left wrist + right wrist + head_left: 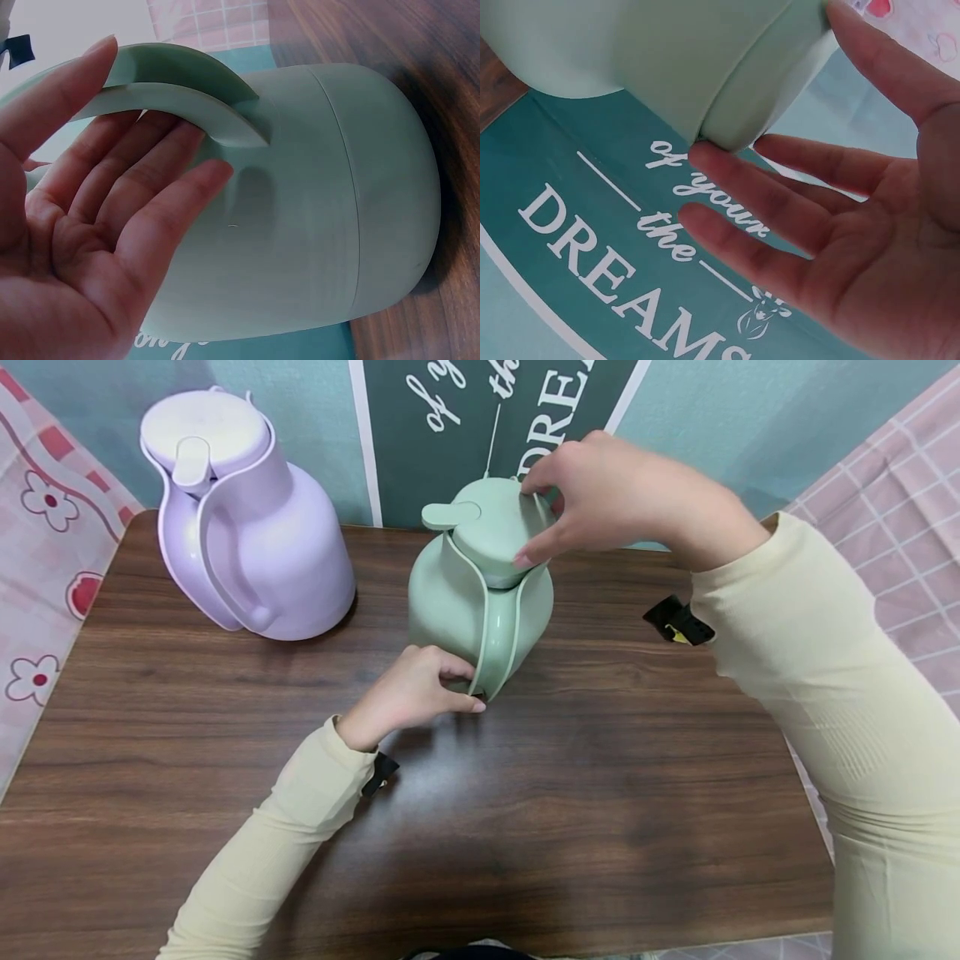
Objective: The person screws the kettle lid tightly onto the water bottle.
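A pale green vacuum jug (450, 602) stands upright on the table, its handle (498, 635) toward me. My left hand (420, 689) is at the low part of that handle; in the left wrist view the thumb lies outside it and the fingers (150, 161) reach inside the loop. At the top, my right hand (607, 489) grips the round green lid (495, 522) by its edge, thumb on the near side and fingertips (705, 154) on the far side. The lid's lever (450, 516) points left, out of line with the handle.
To the left stands a lilac jug (300, 543) of the same shape, its lever lined up with its handle. A teal cloth with a dark green lettered panel (427, 452) hangs behind the brown wooden table (600, 760). Patterned cloths hang at both sides.
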### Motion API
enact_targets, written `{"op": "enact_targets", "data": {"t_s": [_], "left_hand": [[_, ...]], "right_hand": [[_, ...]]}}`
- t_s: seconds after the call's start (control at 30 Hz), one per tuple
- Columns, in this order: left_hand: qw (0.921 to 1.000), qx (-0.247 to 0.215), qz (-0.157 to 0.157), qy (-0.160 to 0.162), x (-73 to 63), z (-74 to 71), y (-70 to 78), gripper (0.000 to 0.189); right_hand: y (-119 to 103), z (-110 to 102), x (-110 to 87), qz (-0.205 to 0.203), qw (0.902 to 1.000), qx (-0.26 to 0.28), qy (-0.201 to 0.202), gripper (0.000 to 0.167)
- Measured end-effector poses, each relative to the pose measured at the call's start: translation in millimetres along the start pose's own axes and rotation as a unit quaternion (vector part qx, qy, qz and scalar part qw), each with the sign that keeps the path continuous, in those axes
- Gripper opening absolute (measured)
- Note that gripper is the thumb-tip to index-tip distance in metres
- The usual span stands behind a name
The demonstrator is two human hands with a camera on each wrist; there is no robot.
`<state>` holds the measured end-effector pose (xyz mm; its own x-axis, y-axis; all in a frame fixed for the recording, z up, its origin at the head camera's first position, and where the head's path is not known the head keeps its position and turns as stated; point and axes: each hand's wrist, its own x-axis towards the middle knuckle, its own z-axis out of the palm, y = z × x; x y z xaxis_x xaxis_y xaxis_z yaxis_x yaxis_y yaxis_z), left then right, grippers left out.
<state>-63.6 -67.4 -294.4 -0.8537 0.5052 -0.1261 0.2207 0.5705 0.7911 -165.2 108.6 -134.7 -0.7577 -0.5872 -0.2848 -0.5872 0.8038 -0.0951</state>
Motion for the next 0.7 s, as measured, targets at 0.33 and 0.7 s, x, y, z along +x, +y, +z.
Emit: {"op": "enact_targets", "data": {"t_s": [0.33, 0.7], "left_hand": [[1.0, -0.002, 0.0, 0.001, -0.1, -0.3, -0.9, 0.013], [1.0, -0.003, 0.001, 0.002, -0.2, -1.0, -0.2, 0.015]], "right_hand": [[2, -1, 2.3, 0.021, 0.9995, 0.003, -0.022, 0.08], [17, -5, 8.6, -0.015, 0.9964, 0.012, -0.082, 0.084]]}}
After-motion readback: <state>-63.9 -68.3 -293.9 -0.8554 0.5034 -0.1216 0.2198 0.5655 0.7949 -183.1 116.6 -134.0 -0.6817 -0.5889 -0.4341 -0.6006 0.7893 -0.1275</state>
